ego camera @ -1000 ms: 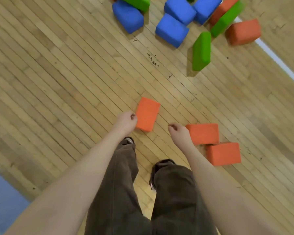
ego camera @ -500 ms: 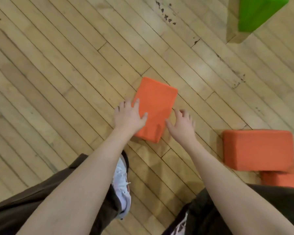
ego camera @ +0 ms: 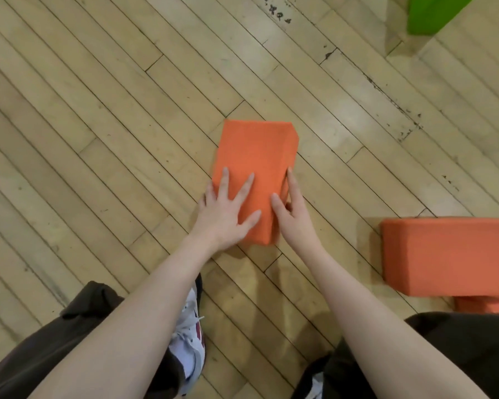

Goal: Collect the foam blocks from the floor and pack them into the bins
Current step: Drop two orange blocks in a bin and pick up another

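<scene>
On the floor (ego camera: 98,110), the left grip (ego camera: 228,214) now presses flat and open-fingered on the orange block (ego camera: 254,151) and the right grip (ego camera: 293,217) pinches its edge, so it looks ready to lift.

Bright, even indoor light, soft glare on the floorboards (ego camera: 326,131), faint shadows, slightly soft edges.

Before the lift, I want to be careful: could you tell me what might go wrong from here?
1. The left hand lies flat on the orange block and the right hand pinches only its near right edge, so it may slip or tilt when lifted.
2. A neighbouring block sits close on the right; a swing there could knock it.
</scene>
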Demonstrator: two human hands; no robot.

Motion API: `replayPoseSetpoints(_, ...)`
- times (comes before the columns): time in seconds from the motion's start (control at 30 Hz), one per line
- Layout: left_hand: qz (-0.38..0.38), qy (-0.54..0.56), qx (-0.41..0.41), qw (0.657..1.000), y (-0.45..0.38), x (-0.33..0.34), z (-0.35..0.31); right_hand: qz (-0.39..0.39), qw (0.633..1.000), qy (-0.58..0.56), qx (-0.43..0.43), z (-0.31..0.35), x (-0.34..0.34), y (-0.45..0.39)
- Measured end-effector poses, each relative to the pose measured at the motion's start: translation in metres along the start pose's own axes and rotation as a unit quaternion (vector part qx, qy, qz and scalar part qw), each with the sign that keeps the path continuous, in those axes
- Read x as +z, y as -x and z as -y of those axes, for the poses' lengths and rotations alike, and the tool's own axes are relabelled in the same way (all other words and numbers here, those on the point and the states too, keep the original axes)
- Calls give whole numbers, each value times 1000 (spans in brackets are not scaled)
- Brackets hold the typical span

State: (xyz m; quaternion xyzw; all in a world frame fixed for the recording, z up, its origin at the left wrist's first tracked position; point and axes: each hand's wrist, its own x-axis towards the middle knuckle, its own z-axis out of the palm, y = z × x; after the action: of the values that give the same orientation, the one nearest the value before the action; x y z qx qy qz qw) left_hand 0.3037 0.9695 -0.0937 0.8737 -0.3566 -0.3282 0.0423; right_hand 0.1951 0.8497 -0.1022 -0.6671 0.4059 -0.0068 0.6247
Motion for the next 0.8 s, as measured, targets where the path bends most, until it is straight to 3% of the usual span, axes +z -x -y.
replayPoseSetpoints(0.23,-30,13,110,993,11,-1,-44,-95,993,33,-69,18,-50,12)
replayPoseSetpoints(0.53,-22,59,291,955,-7,2,-141,-261,961,-40,-88,1,-137,61)
replayPoseSetpoints(0.7,20,32,318,947,-23,13,-180,-273,958,-47,-79,-27,-164,72)
replayPoseSetpoints(0.8,-19,-60,293,954,-21,17,-196,-278,958,-65,-34,-42,-170,74)
